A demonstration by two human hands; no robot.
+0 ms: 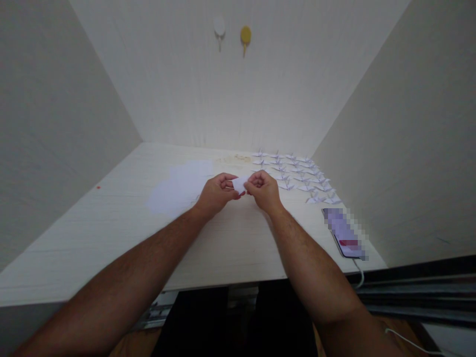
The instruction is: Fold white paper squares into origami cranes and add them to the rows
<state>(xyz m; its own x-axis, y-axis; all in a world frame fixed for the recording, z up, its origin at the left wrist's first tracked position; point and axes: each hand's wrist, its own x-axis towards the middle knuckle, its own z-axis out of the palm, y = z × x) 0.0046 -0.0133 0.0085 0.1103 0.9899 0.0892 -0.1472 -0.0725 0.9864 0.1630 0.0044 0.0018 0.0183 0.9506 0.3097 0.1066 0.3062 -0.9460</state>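
Note:
Between my two hands is a small folded piece of white paper (240, 184), raised a little over the white table. My left hand (218, 192) pinches its left side between thumb and fingers. On the other side, my right hand (265, 190) grips the right edge, with thumb and forefinger close together. The fold lines are too small to make out. Several white paper cranes (305, 187) stand in rows just beyond and to the right of my right hand. Left of my left hand lie white paper sheets (178, 186), spread over one another.
A phone (344, 235) with a white cable (360, 275) lies near the table's right edge. Walls enclose the table (111, 238) at the back and both sides. A white hook (219, 27) and a yellow hook (245, 35) are on the back wall.

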